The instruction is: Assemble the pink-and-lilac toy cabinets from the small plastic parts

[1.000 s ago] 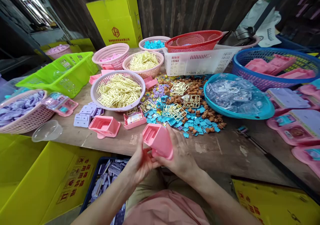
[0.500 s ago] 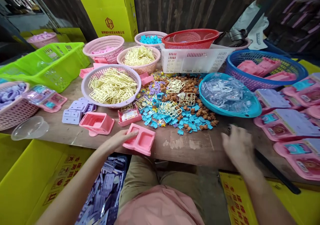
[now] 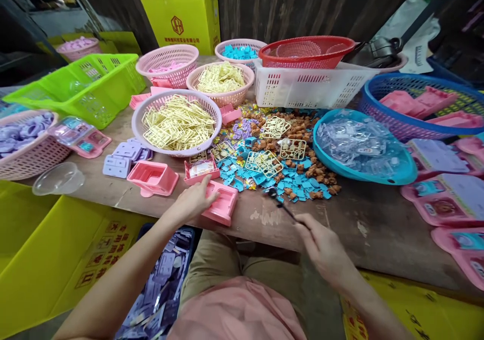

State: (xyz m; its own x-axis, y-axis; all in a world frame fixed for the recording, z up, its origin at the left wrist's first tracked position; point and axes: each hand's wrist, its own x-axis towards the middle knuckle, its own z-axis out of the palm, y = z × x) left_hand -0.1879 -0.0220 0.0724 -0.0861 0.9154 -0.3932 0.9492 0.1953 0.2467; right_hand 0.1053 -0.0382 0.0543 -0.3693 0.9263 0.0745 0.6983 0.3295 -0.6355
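Observation:
My left hand (image 3: 193,200) rests on a pink plastic tray piece (image 3: 222,204) lying at the near edge of the wooden table (image 3: 363,229), pressing it down. My right hand (image 3: 323,246) grips a thin dark tool (image 3: 282,206) whose tip points toward a heap of small blue and brown parts (image 3: 291,178). A second pink tray piece (image 3: 153,177) sits to the left, and a smaller pink box (image 3: 200,169) lies just beyond my left hand.
Pink baskets of cream frames (image 3: 177,124), a teal bowl of clear parts (image 3: 361,146), a white crate (image 3: 306,85), a blue basket (image 3: 423,103) and a green crate (image 3: 81,88) crowd the table. Yellow cartons (image 3: 41,249) and a bin of lilac parts (image 3: 162,279) stand below.
My left hand set the pink tray piece down on the table edge. My right hand reached out to the right, picked up the dark tool and brought it back toward the middle.

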